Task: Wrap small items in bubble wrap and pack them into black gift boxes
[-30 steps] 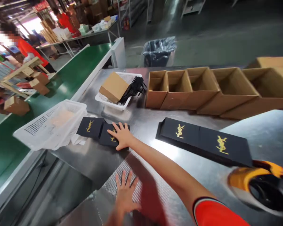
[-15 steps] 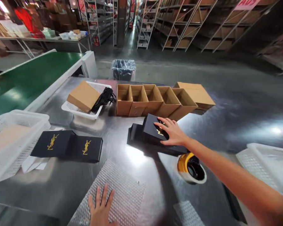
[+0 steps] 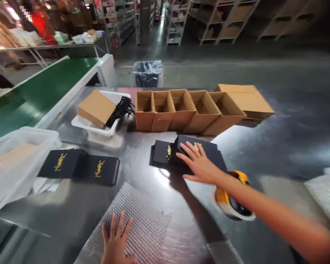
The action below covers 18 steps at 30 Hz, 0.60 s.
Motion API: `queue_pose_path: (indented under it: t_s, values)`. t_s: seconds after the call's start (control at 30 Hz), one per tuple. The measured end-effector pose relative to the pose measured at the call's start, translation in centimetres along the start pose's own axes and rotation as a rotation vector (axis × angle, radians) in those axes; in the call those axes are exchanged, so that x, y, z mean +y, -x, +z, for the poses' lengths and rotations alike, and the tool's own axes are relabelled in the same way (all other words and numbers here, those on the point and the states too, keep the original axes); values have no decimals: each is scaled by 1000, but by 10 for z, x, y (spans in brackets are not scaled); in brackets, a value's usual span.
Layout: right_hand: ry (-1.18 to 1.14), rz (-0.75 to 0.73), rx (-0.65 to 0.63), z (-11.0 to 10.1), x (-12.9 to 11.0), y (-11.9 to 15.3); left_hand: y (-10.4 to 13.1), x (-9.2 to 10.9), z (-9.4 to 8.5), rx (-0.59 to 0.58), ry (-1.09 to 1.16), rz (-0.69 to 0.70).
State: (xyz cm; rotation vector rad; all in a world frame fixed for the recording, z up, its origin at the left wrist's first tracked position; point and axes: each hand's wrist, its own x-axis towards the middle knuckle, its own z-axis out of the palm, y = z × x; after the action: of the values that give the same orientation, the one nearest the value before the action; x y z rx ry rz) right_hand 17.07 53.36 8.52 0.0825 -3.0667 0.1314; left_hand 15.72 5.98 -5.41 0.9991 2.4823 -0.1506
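Observation:
My left hand (image 3: 116, 240) lies with fingers spread on a sheet of bubble wrap (image 3: 147, 211) at the front of the metal table. Over a black box with a gold logo (image 3: 207, 146), my right hand (image 3: 199, 167) reaches out, fingers apart; whether the palm touches it I cannot tell. That box overlaps another black box (image 3: 161, 152) on its left. Below my right forearm stands a yellow and white tape roll or dispenser (image 3: 222, 196), partly covered. Two more black boxes (image 3: 96, 170) with gold logos lie at the left, one overlapping the other.
Several open cardboard boxes (image 3: 159, 119) stand in a row at the back, beside stacked flat cardboard (image 3: 244, 97). A white basket (image 3: 92, 129) holds a brown box and black cords. Another white basket (image 3: 48, 135) is at left, near a green conveyor (image 3: 52, 84).
My right hand has loosened over the upper black box, its fingers more spread. The upper box sits farther right, baring the lower box's logo. My left hand stays on the bubble wrap.

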Motion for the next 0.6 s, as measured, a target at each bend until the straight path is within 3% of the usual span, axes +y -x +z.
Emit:
queue_pose_path:
  t_s: [0.1,0.2,0.27,0.33,0.4,0.47,0.6]
  values:
    - [-234,-86,37,38,-95,-45,-2,-7,11,-2,77,58]
    - [-380,-95,-87,74,-186,-119,-5,-4,24,67,56,20]
    - [-374,-46,-141,86,-230,-173,-8,2,32,119,38,-7]
    - [-332,0,-207,89,-256,-216,-11,8,37,169,29,-29]
    - [-286,16,-286,88,-263,-241,-13,12,38,204,22,-58]
    - [-243,-14,-335,85,-250,-247,-13,13,35,209,36,-56]
    - [-150,-35,-330,78,-169,-222,-12,11,27,167,131,31]
